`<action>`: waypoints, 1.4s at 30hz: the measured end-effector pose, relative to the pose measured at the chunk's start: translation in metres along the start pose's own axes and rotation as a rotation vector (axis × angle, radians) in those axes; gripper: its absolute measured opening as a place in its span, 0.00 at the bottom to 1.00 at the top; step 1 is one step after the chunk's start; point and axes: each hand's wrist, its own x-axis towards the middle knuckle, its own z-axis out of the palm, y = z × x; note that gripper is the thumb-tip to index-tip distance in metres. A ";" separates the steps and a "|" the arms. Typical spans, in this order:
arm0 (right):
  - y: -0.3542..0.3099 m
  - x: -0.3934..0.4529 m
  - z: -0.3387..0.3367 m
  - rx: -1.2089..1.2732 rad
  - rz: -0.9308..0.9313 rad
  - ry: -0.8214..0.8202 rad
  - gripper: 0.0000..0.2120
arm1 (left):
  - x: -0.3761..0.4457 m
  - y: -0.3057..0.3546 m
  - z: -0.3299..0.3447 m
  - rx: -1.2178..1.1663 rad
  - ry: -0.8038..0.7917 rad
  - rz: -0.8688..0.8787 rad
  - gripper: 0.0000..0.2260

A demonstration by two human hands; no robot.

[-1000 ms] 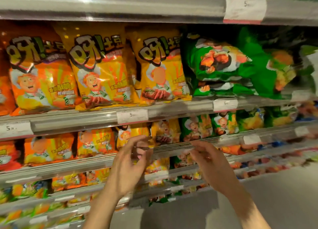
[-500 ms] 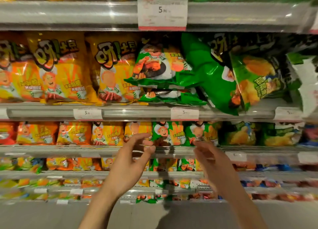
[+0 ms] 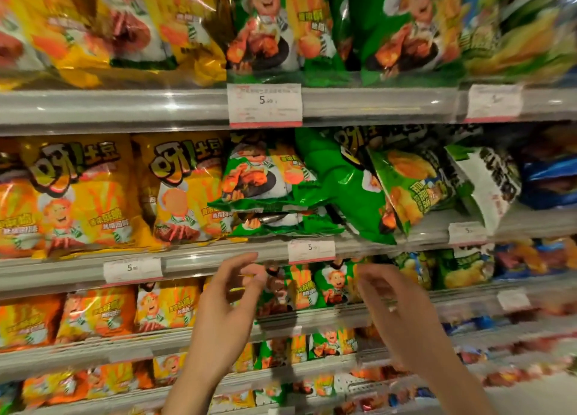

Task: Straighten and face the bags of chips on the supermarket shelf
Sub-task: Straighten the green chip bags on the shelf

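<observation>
Toppled bags: we see 2 glossy green plastic chip bags lying flat, one stacked on the other [image 3: 265, 180], on the middle grey metal shelf [image 3: 199, 258], just right of the upright yellow-orange chip bags [image 3: 184, 189].
Leaning bags: a crumpled plain-green chip bag [image 3: 349, 189] slumps diagonally against the stack, and a green bag with a yellow crisp picture [image 3: 412, 183] tilts beside it; a white-and-green bag [image 3: 487, 180] leans further right.
Handling: we judge these bags light, air-filled and soft, with slick film that slides easily and contents that crush under a hard squeeze.
Where to hold: we would take each bag by its 2 side edges or its crimped top seam, lift it upright, and turn the printed front outward, rather than pressing the puffed middle.
Left hand: our left hand [image 3: 224, 308] hovers below the shelf lip, in front of the lower rows, fingers loosely curved with thumb and forefinger close together; it holds nothing and touches nothing we can see.
Right hand: our right hand [image 3: 402, 314] hangs at the same height, well apart from the left, fingers relaxed and slightly bent, blurred, empty.
Reach: both hands sit under the white 5-marked price tag [image 3: 311, 250], directly beneath the toppled stack.
</observation>
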 end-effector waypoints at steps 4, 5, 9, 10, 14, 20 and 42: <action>-0.014 0.005 -0.018 -0.098 -0.090 0.173 0.08 | 0.009 0.015 -0.002 -0.027 0.050 0.042 0.11; -0.018 0.008 -0.022 -0.106 -0.123 0.214 0.08 | 0.011 0.020 -0.004 -0.043 0.069 0.043 0.14; -0.029 0.039 -0.039 -0.187 -0.303 0.324 0.10 | 0.022 0.041 -0.011 -0.147 0.139 0.011 0.24; -0.033 0.051 -0.044 -0.172 -0.272 0.277 0.12 | 0.027 0.044 -0.012 -0.162 0.157 0.002 0.25; -0.044 0.105 -0.057 -0.261 -0.240 0.093 0.29 | 0.043 0.062 -0.011 -0.162 0.204 0.015 0.32; -0.029 0.147 -0.053 -0.170 -0.183 -0.236 0.44 | 0.059 0.071 0.011 -0.141 0.231 -0.060 0.38; -0.016 0.152 -0.002 -0.073 -0.074 0.412 0.41 | 0.066 0.056 0.018 -0.207 0.220 -0.139 0.36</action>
